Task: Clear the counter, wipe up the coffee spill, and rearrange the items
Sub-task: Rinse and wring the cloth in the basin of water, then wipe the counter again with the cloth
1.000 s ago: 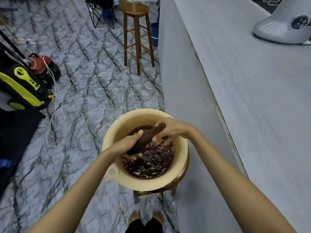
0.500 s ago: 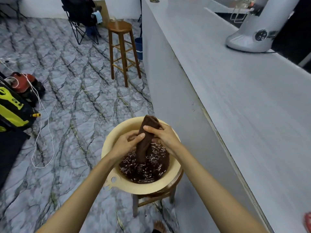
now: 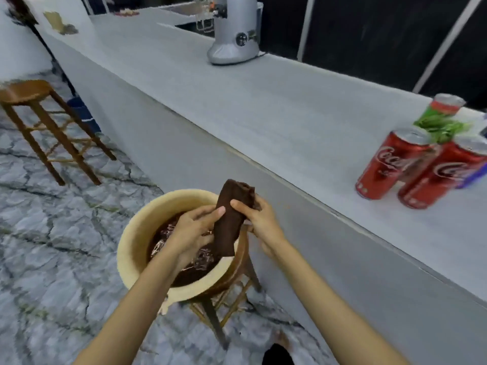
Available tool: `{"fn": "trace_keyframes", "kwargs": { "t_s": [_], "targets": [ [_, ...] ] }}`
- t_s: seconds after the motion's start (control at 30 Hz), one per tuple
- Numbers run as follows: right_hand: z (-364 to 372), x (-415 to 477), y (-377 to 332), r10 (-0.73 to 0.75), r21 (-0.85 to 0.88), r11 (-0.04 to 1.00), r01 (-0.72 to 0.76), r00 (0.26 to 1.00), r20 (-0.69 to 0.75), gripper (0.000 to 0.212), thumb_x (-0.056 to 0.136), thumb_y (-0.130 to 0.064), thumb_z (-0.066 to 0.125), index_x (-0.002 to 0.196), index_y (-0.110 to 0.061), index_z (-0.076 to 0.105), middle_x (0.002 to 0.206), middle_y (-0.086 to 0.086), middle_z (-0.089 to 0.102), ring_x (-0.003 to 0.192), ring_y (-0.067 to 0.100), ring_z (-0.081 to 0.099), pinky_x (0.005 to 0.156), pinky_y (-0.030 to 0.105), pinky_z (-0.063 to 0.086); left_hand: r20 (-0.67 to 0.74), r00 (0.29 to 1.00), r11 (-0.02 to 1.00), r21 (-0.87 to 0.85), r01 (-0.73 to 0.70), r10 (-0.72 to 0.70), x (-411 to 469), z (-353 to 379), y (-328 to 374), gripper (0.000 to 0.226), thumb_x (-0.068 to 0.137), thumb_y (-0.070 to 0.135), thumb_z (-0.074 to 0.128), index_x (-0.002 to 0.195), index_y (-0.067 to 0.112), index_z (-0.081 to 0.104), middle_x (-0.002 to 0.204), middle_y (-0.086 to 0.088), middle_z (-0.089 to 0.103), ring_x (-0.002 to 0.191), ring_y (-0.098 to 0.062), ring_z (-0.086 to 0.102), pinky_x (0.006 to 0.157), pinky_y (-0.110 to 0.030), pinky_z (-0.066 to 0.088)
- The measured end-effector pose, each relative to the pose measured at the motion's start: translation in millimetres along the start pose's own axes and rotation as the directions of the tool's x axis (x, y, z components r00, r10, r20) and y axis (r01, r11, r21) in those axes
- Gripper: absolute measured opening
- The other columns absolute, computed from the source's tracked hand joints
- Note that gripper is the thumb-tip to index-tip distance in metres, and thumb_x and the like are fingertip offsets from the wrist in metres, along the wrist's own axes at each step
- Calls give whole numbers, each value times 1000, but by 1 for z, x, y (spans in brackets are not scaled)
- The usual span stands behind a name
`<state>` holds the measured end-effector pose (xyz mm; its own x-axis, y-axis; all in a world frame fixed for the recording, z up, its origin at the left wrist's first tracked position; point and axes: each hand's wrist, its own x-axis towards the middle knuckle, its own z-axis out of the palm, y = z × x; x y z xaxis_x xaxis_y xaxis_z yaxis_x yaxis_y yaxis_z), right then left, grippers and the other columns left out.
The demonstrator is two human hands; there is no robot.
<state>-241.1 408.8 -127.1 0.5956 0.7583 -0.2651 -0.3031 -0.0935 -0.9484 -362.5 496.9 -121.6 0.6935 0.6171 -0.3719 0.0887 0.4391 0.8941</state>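
A dark brown wet cloth (image 3: 229, 219), twisted into a roll, stands upright over a cream plastic basin (image 3: 129, 248) of dark brown liquid. My left hand (image 3: 192, 230) grips the cloth's lower part and my right hand (image 3: 257, 219) grips it higher up. The basin rests on a low wooden stool (image 3: 226, 293) beside the long grey counter (image 3: 263, 106). Two red cola cans (image 3: 390, 164) and a green and red can (image 3: 442, 114) stand at the counter's right end.
A silver appliance (image 3: 234, 35) stands far back on the counter. A taller wooden stool (image 3: 39, 122) stands on the marble floor (image 3: 52, 246) to the left, with a blue bin (image 3: 81, 111) behind it. My foot (image 3: 279, 349) is below the basin.
The cloth has been lifted out of the liquid and turned upright between both hands. My view has swung right, bringing the cans into sight.
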Motion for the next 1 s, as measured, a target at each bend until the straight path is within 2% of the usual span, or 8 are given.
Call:
{"fn": "trace_keyframes", "kwargs": {
  "t_s": [0.17,0.37,0.47,0.6,0.73,0.87,0.93,1.0],
  "targets": [
    [-110,-71,-27,-38,7,999,42,956,-292,30,81,-17,68,110,-14,60,105,5,66,93,21,65,78,38,56,302,942,989,64,135,-148,-5,117,-18,34,75,11,66,108,5,62,101,-14,71,85,-19,71,60,-25,56],
    [-246,-175,-45,-117,-55,993,106,770,-628,26,78,-17,71,103,-12,66,101,9,70,94,24,66,86,37,54,609,767,972,222,78,-201,-34,269,-62,32,72,11,69,103,15,65,97,0,74,89,-15,70,64,-22,55],
    [-311,-215,-49,-131,-81,991,105,693,-709,24,78,-17,70,102,-12,65,100,9,70,92,23,66,83,35,53,676,709,965,262,21,-200,-47,341,-85,29,76,5,67,104,14,64,95,1,74,87,-17,71,64,-23,56],
    [-393,-245,-54,-140,-159,987,23,600,-787,43,77,-19,73,116,-15,56,113,10,66,102,22,63,88,34,52,639,758,918,365,-153,-127,-62,428,-118,40,75,7,71,114,10,62,105,-7,69,84,-12,68,68,-18,56],
    [-448,-251,-53,-252,-430,879,-206,566,-785,50,81,-21,68,126,-12,48,119,11,61,110,24,57,81,20,41,616,783,641,568,-516,85,-67,485,-140,40,73,19,74,111,13,64,98,-3,68,78,-6,60,67,-5,44],
    [-458,-244,-46,-470,-735,517,-438,573,-672,54,91,-30,52,139,-14,33,142,10,36,130,26,34,102,33,35,631,735,415,616,-669,248,-66,500,-145,32,81,22,66,111,10,63,107,-8,63,92,-14,57,80,-14,37],
    [-450,-240,-40,-521,-754,513,-410,549,-653,55,94,-40,42,142,-18,27,150,9,25,138,24,23,111,39,26,632,700,314,626,-714,334,-60,492,-140,25,88,17,56,110,10,63,109,-10,64,97,-19,58,84,-18,38],
    [-436,-232,-29,-438,-738,549,-393,616,-655,60,95,-49,30,146,-18,19,156,8,12,144,23,7,117,42,8,633,676,234,641,-731,378,-49,474,-134,25,90,10,50,112,9,63,114,-11,63,104,-22,57,90,-21,37]
  ]
}}
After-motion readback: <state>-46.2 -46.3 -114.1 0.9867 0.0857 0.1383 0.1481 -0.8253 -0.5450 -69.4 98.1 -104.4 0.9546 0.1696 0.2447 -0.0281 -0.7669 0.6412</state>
